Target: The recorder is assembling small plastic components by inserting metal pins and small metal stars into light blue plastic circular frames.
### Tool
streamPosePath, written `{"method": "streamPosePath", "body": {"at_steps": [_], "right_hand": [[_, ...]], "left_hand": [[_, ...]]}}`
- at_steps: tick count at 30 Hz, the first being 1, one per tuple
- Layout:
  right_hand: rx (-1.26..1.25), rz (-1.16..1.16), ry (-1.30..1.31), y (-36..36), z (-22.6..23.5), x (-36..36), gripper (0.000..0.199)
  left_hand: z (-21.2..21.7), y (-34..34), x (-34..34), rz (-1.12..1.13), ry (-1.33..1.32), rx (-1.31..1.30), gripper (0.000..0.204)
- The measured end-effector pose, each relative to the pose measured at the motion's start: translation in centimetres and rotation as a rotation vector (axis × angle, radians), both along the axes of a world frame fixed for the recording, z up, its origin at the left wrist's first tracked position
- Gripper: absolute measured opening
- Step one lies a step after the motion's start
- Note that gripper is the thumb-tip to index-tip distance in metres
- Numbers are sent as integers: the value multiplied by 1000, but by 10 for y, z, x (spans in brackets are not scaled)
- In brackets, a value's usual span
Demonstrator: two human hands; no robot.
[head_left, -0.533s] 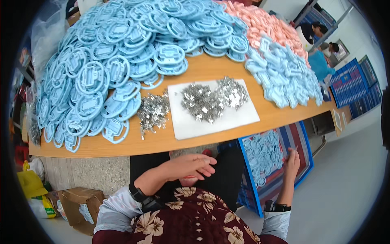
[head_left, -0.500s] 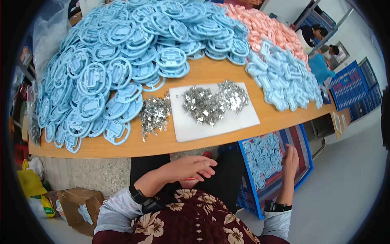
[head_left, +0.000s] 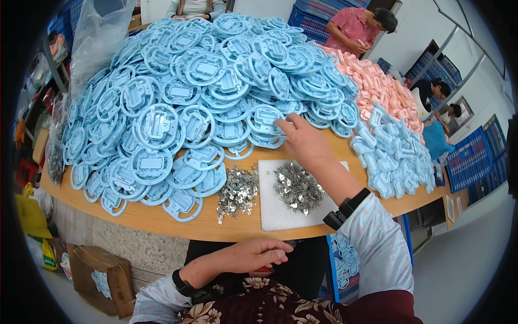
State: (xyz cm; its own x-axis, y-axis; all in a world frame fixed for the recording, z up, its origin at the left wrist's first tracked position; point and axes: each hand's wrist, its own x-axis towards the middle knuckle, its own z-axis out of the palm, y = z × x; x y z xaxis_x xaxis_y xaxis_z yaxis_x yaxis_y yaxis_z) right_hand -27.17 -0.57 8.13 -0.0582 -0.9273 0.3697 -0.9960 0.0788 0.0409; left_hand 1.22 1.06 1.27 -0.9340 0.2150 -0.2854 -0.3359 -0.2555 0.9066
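At the front edge of the big heap of light-blue round plastic parts [head_left: 162, 124], my right hand [head_left: 305, 141] has its thumb and index finger at the rim of one blue round plastic part [head_left: 264, 117]. The fingers look closed on that rim, though the far side of the grip is partly hidden. Below the table edge, my left hand [head_left: 253, 256] hovers over my lap with loosely bent fingers, and nothing shows in it. Under my right forearm lies a pile of small silver metal clips [head_left: 297, 189] on a white foam sheet [head_left: 275, 220].
More metal clips [head_left: 237, 191] lie beside the sheet. To the right are small blue plastic pieces [head_left: 391, 154] and a pink heap [head_left: 377, 81]. A blue crate [head_left: 334, 281] of finished-looking round parts stands below the table. Other people [head_left: 353, 29] are across the room.
My right hand has moved from above the crate up and forward to the blue heap. The left hand stays over my lap, its fingers slightly more bent. The view has tilted up.
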Motion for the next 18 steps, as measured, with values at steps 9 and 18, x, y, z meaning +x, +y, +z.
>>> {"method": "streamPosePath", "body": {"at_steps": [9, 18], "right_hand": [[-211, 139, 236, -31, 1, -7, 37], [-309, 120, 154, -46, 41, -7, 15]], "left_hand": [[-7, -16, 9, 62, 92, -41, 46], [-26, -23, 4, 102, 65, 2, 46]]}}
